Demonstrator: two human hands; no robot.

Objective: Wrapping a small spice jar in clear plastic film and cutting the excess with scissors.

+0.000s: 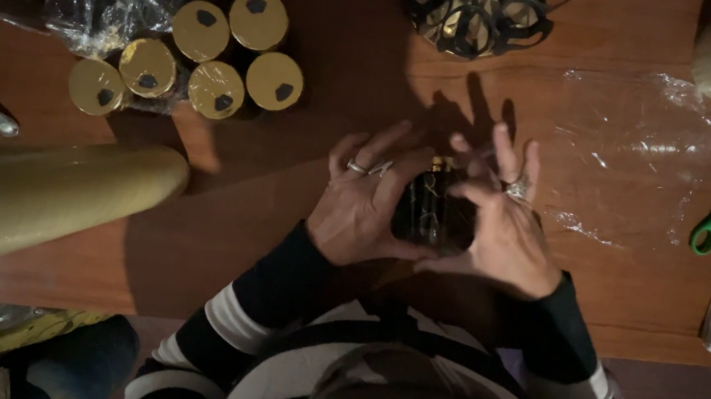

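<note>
1. A small dark jar [434, 208] stands upright on the wooden table [275, 215], right between both hands, close to the person's body.
2. The left hand [365, 201] cups its left side, fingers curled against the glass.
3. The right hand [506, 231] cups its right side, fingertips pinching at the gold top.
4. Both hands touch it equally; six gold-lidded jars [196, 55] sit well apart, up-left.
</note>
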